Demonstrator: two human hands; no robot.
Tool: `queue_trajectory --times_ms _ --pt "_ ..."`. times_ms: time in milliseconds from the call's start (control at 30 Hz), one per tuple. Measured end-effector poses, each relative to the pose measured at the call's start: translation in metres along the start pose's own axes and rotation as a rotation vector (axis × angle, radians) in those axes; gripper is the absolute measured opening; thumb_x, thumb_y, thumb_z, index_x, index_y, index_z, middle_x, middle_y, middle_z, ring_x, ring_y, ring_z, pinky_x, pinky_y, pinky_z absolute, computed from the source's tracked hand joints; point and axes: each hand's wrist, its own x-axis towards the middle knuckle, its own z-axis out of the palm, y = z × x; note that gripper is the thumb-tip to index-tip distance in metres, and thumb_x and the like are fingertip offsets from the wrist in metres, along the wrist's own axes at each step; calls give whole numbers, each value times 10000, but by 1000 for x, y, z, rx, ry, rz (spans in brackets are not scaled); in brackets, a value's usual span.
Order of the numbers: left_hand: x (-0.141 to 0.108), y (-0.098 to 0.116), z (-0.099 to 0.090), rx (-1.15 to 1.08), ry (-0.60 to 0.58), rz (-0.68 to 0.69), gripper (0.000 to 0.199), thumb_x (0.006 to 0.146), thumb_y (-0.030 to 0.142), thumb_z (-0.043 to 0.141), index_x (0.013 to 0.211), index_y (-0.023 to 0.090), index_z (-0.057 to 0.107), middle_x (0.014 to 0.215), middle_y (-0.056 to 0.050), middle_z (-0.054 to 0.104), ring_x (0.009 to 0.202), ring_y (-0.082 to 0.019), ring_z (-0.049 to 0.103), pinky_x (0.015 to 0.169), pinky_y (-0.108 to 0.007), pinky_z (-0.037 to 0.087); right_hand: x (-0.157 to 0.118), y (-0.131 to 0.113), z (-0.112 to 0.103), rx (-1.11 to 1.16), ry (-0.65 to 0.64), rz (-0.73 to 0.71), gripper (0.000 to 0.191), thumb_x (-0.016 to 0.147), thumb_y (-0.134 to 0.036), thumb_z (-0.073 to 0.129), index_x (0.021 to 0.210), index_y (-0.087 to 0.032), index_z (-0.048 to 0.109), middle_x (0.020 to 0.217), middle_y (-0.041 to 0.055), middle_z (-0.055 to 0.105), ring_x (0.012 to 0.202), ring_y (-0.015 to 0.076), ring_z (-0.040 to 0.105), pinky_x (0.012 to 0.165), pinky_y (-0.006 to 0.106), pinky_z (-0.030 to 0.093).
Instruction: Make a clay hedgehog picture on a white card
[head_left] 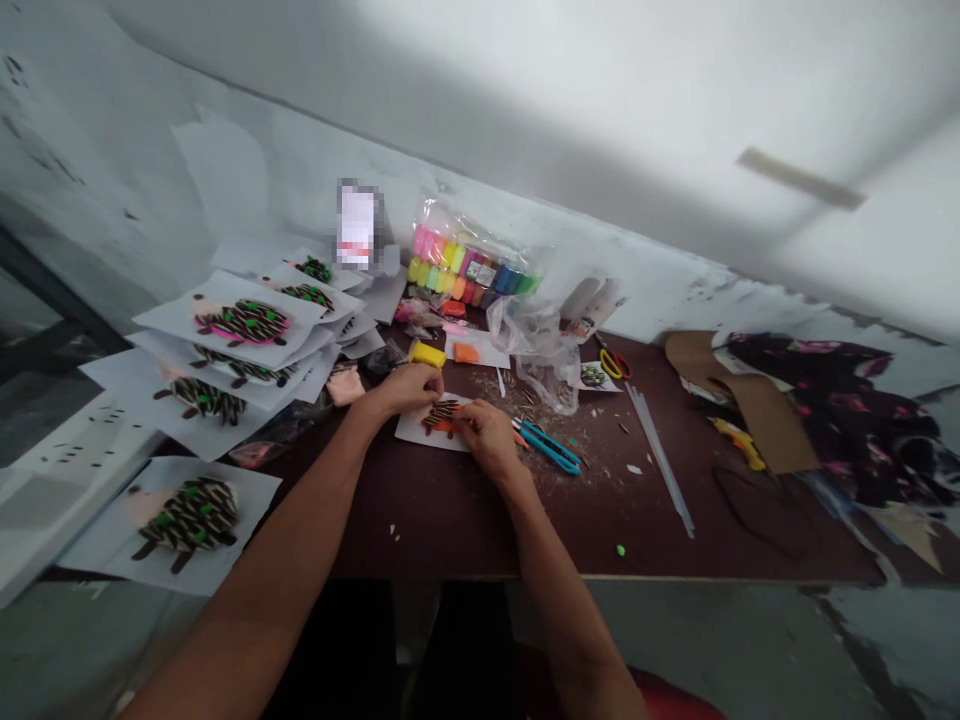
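The left hand (405,392) and the right hand (487,438) were bent over a small white card (414,430) on a dark brown table (622,530). On the card was a clay hedgehog (442,417) with dark spikes and some orange. The hands hid part of it. Both hands were half closed, with the fingers curled down on the card. The fingers covered the spot between them, so you could not tell if either hand had hold of a small bit.

Just right of the card lay a blue tool (547,447), and its tip was hard to make out. Farther right were scissors (615,365). Just past the card sat a yellow clay block (427,354). Far past it stood a bag of clay bars (469,265), beside a blurred thing (356,225) nobody could make out. Left of the card lay a messy pile of hedgehog pages (240,330).
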Motion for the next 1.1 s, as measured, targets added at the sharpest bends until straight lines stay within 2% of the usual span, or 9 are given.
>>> queue_trajectory --times_ms 500,667,733,833,967,1100 --pt "2 -2 1 -28 -20 -14 167 712 184 570 809 180 707 834 -34 711 772 -170 609 671 -253 412 0 -6 -2 -90 -9 -23 170 910 -189 582 827 -217 727 798 13 602 736 147 550 680 235 366" --pt "3 -5 2 -18 -11 3 164 723 204 572 811 181 709 824 -32 719 755 -163 612 657 -250 410 -1 -2 -8 -77 101 -24 144 888 -206 579 815 -208 702 814 18 622 723 143 552 682 239 378" --pt "3 -5 3 -13 -4 6 162 721 202 575 807 183 711 817 -30 723 742 -158 611 649 -247 409 -1 6 -12 -88 178 26 157 888 -195 551 819 -204 692 807 21 628 713 145 548 688 244 383" --pt "2 -4 3 -13 -3 10 163 729 197 569 805 184 713 815 -34 727 732 -155 609 648 -244 413 0 27 -23 -193 323 206 194 905 -209 518 867 -197 708 862 56 647 760 175 559 695 271 385" --pt "1 -1 1 3 -14 -6 161 737 190 573 816 177 713 846 -46 734 761 -165 623 655 -247 415 0 60 -38 -303 402 426 212 881 -189 541 873 -217 751 877 93 644 767 203 562 657 296 375" --pt "1 -1 1 -12 -12 6 160 737 187 572 812 174 713 841 -46 735 763 -166 627 658 -246 420 2 78 -41 -303 430 431 196 871 -193 580 831 -223 769 837 108 629 762 214 570 660 313 393"
